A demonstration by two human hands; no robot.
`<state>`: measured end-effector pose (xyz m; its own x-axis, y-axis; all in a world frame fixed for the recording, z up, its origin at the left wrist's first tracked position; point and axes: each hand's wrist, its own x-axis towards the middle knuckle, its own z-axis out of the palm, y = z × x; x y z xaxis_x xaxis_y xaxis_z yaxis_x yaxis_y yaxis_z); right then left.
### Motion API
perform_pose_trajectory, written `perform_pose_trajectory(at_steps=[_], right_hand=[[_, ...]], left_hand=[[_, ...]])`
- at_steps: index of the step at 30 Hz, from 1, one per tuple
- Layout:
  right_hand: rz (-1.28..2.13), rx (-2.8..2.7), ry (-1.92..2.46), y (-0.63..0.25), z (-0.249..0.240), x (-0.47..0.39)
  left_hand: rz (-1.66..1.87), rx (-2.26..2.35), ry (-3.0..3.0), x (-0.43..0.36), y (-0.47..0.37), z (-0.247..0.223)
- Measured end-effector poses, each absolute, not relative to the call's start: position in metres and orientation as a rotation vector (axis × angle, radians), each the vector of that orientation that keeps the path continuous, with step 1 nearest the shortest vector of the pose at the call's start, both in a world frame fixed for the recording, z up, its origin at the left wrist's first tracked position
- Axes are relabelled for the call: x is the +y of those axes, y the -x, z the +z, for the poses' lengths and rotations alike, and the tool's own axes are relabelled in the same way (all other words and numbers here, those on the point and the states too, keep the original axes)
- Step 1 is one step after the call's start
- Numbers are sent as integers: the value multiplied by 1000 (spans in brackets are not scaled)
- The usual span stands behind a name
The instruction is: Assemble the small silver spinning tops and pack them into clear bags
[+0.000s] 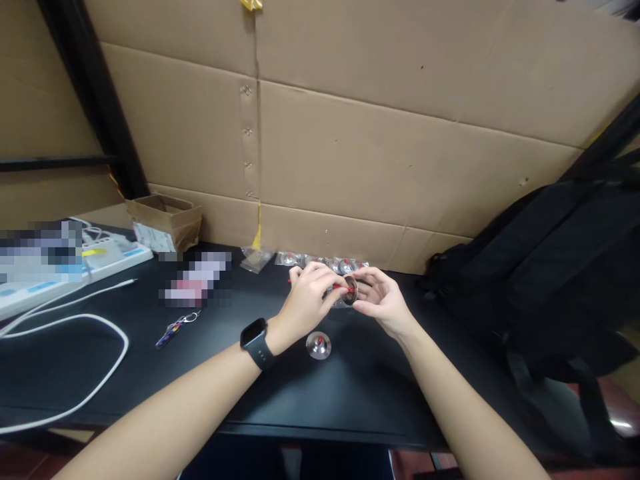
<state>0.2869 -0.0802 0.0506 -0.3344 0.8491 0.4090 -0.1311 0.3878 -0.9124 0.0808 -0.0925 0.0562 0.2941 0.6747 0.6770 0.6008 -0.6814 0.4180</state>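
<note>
Metal disc (351, 298) held; clear bags (281, 259) contain others.

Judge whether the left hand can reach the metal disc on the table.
Likely yes: the metal disc lies uncovered close to the left hand, though that hand seems busy with a red cord.

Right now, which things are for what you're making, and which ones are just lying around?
Seem part of the job:
- held metal disc
- its red cord
- loose metal disc on the table
- probably the bagged discs at the back

Just lying about, it seems:
- white cable
- keyring
- cardboard box
- black backpack
</note>
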Motion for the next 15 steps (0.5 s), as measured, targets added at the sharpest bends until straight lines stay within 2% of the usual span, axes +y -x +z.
perform_pose_trajectory(at_steps=[15], right_hand=[[1117, -1579, 636, -281, 47, -82]], left_hand=[[1472, 1292, -2446, -97, -85, 52]])
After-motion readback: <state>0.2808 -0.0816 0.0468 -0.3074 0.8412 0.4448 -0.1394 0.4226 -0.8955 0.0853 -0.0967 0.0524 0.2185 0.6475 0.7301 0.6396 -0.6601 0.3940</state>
